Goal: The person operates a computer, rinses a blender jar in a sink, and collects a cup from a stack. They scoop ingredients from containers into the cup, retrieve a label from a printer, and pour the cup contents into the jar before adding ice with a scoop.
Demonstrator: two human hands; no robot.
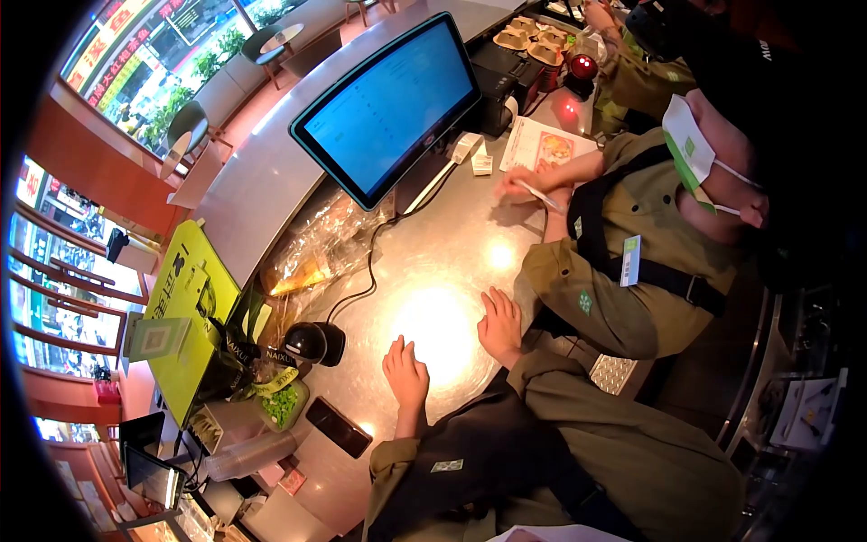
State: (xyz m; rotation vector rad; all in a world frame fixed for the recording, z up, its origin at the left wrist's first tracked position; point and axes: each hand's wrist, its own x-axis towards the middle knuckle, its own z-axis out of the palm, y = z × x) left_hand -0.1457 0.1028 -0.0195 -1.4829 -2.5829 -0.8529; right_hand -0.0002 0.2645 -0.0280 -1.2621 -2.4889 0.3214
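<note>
My left hand (406,372) rests on the shiny metal counter (397,271), its fingers loosely stretched and nothing in it. Just to its right, my right hand (501,325) lies flat on the same surface with fingers apart, also holding nothing. A dark phone (339,427) lies below and left of my left hand. Nearby stands a round black device with a cable (312,342). Beyond both hands is a large monitor (388,108) with a blue-lit screen.
At my right, a co-worker in a green shirt (578,298) holds a white pen-like stick (540,192) near a printed sheet (546,144). A clear plastic bag (321,239), a yellow-green sign (190,307) and green plants (282,405) stand at left. Cardboard cup carriers (533,38) sit at the back.
</note>
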